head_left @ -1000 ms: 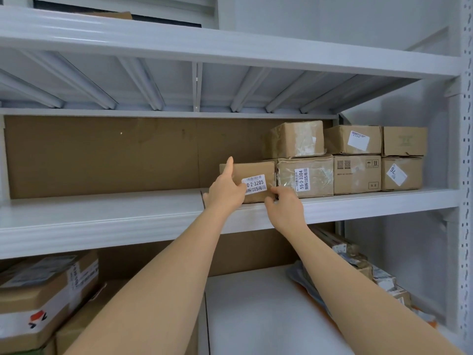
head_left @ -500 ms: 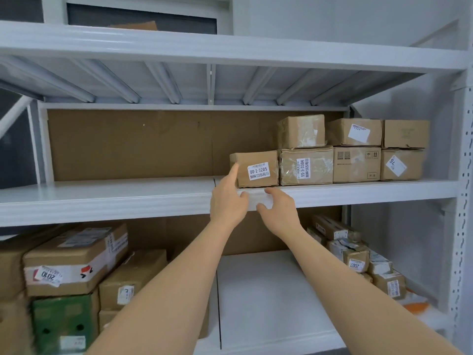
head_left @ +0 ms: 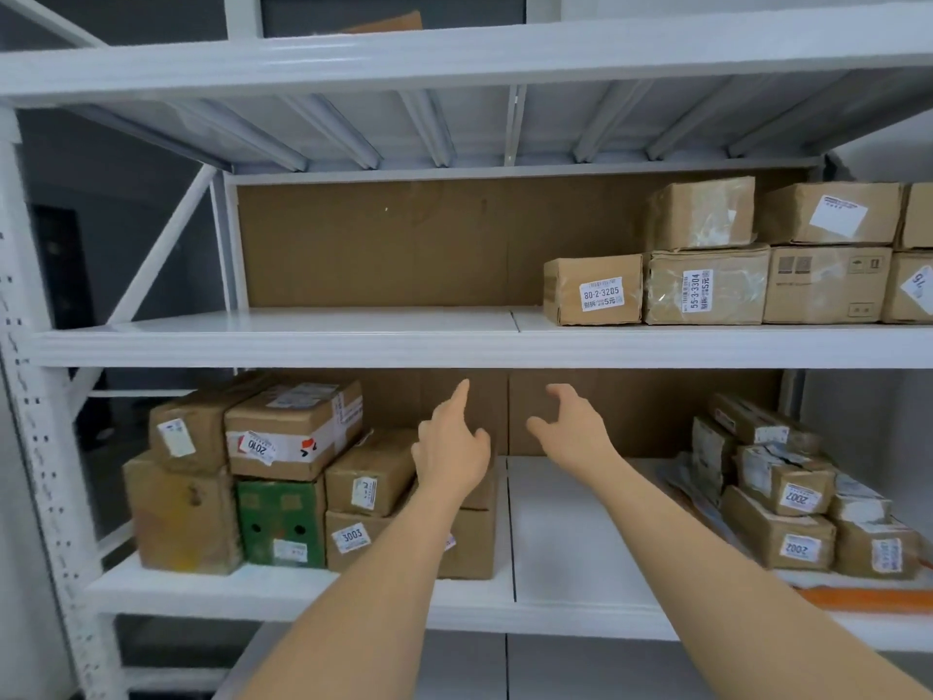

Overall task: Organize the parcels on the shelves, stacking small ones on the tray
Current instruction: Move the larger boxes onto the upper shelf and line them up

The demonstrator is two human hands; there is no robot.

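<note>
— How are the hands held?
— The left hand (head_left: pixel 451 449) and right hand (head_left: pixel 573 431) are raised below the upper shelf's (head_left: pixel 303 341) front edge, fingers loosely spread, nothing gripped.
— And the parcels?
— A labelled box (head_left: pixel 593 291) is set toward that shelf's right end (touching a taped box (head_left: pixel 707 287)); small parcels (head_left: pixel 787 502) are piled at the lower shelf's (head_left: pixel 565 548) right end.

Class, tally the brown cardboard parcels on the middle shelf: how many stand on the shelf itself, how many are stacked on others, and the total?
Brown cardboard parcels standing on the white middle shelf: 4
Brown cardboard parcels stacked on those: 3
Total: 7
</note>
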